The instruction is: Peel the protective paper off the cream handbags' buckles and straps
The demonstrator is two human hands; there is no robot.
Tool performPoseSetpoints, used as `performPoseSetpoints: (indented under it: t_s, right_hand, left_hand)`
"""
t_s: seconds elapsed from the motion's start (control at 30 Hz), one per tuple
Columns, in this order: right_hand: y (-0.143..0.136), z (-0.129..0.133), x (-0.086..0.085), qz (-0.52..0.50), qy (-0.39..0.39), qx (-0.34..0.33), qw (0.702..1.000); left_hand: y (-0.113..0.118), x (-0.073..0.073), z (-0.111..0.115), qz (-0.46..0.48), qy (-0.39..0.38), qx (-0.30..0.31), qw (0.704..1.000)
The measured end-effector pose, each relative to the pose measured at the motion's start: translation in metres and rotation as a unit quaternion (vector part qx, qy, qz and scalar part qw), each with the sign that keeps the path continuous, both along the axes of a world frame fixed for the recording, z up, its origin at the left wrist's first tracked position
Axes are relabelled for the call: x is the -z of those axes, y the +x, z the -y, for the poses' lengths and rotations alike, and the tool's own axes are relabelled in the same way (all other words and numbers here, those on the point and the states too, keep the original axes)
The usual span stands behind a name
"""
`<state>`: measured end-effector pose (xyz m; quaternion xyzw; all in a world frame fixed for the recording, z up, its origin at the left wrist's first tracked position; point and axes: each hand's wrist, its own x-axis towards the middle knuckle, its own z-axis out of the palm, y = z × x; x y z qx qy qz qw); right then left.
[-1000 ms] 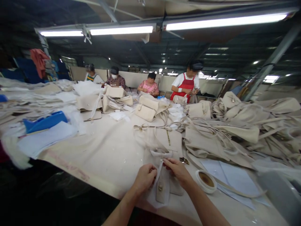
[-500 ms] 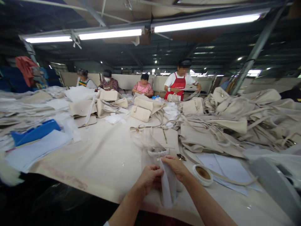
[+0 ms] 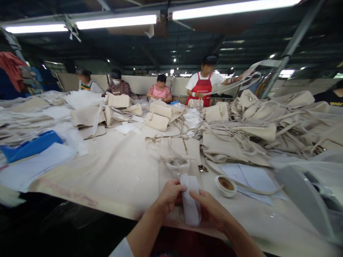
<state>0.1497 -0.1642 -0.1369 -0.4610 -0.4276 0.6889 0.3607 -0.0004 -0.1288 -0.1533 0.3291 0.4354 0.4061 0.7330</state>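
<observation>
Wrap is what both hands are on: a thin white, slightly see-through strip (image 3: 191, 205), folded longways, sitting right at the near edge of the table (image 3: 115, 175), just in front of a beige bag (image 3: 191, 146). Can't tell if it's tissue or thin foam, or whether anything's tucked inside.

The left hand (image 3: 169, 198) has its thumb and fingers pinched together on the left side of the strip, up toward the top. The right hand (image 3: 211, 207) is looser: its thumb lies on the front of the right side, fingers half curled, and most of them are hidden, so no idea how firmly they grip.

Handling-wise, I'd guess it's super light and floppy, a bit slick, and easy to crease or tear if yanked. Best bet is thumb and fingertips on the two long edges, flat and gentle, since one corner alone would probably let the folds flop loose. If there's something inside, it'd likely feel stiffer through the middle.

Around it: the bag's handle (image 3: 177, 165) has whitish wrapping on it, a metal clasp (image 3: 203, 168) lies by the bag's right side, and a round white roll (image 3: 227, 193) with a brown middle sits beyond the right hand.
</observation>
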Motion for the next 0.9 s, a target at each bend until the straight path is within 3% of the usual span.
performPoseSetpoints:
  t_s: [0.17,0.3,0.5,0.63,0.7,0.8,0.83,0.9]
  right_hand:
    - [-0.009,0.010,0.022,-0.039,-0.001,0.034,0.999]
    - [-0.005,0.013,0.023,-0.012,0.039,0.057,0.998]
    - [0.000,0.011,0.028,0.032,0.078,0.108,0.991]
    - [-0.002,0.015,0.038,0.066,0.100,0.107,0.987]
    - [-0.002,0.021,0.038,0.158,0.130,0.151,0.967]
    - [-0.002,0.031,0.026,0.310,0.200,0.261,0.892]
    - [-0.002,0.034,0.021,0.338,0.218,0.270,0.875]
    - [-0.004,0.038,0.011,0.371,0.227,0.231,0.870]
  left_hand:
    - [0.004,-0.002,0.000,-0.005,0.015,0.000,1.000]
    - [-0.003,-0.012,0.010,-0.004,0.027,0.020,0.999]
    - [-0.015,-0.017,0.029,-0.091,0.011,0.120,0.988]
    - [-0.010,-0.010,0.029,-0.059,-0.017,0.083,0.995]
    - [-0.007,-0.009,0.028,-0.056,-0.023,0.061,0.996]
    - [-0.005,-0.011,0.027,-0.062,-0.030,0.057,0.996]
    - [-0.006,-0.012,0.027,-0.062,-0.032,0.058,0.996]
    - [-0.007,-0.013,0.027,-0.058,-0.034,0.060,0.996]
